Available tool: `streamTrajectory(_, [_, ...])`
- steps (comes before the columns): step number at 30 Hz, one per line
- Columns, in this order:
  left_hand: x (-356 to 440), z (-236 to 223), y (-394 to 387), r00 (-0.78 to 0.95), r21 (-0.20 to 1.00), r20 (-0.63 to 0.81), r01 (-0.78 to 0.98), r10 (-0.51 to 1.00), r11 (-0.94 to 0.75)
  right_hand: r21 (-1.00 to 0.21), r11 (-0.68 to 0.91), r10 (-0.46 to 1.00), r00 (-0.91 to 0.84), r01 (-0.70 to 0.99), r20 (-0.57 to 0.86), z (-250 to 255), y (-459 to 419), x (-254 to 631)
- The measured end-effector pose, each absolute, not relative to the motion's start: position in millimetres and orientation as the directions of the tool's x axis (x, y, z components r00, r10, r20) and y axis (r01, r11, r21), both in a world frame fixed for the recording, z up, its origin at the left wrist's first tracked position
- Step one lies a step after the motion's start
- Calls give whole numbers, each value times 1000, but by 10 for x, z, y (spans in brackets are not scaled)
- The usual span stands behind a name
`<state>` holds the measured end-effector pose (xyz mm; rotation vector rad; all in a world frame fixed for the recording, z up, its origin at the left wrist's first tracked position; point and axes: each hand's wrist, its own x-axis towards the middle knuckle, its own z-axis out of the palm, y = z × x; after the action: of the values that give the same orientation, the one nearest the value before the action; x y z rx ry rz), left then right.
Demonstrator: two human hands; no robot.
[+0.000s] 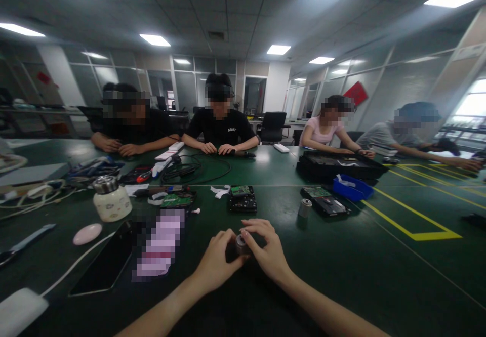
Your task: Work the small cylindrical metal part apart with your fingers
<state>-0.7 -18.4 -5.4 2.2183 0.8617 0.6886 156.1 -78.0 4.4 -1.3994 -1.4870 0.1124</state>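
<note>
A small silvery metal cylinder [240, 245] with a round top stands on the green table in front of me, between my two hands. My left hand [218, 256] closes on its left side, with the thumb at the near side and the fingers behind. From the right, my right hand [269, 248] curls round it, its thumb at the top edge and its fingers reaching over the far side. A second, similar metal cylinder [305, 207] stands farther off to the right. Beyond my hands lies a hard drive [243, 203] with a green circuit board on it.
On the left are a dark phone [104, 261], a pink pouch-like item [161, 246], a cream bottle [112, 203] and a white cable. Another drive [330, 203], a blue tray [353, 187] and a black case [339, 165] lie right. Several people sit across the table.
</note>
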Motion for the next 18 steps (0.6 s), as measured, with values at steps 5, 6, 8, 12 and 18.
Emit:
streamTrajectory(5, [-16, -5, -217, 646, 728, 212, 396, 733, -560, -624, 88, 736, 371, 777, 566, -54, -758, 1882])
streamTrajectory(6, [-16, 0, -218, 648, 730, 211, 393, 732, -559, -613, 42, 744, 385, 789, 546, -87, -763, 1932])
streamTrajectory(8, [-13, 3, -217, 649, 735, 212, 387, 731, -556, -588, -28, 759, 400, 808, 513, -152, -771, 1993])
streamTrajectory(12, [-4, -16, -212, 642, 748, 211, 379, 737, -545, -550, -79, 780, 395, 831, 485, -231, -766, 2012])
streamTrajectory(18, [-6, -39, -219, 638, 751, 208, 381, 741, -539, -579, -7, 769, 374, 815, 518, -193, -760, 2033])
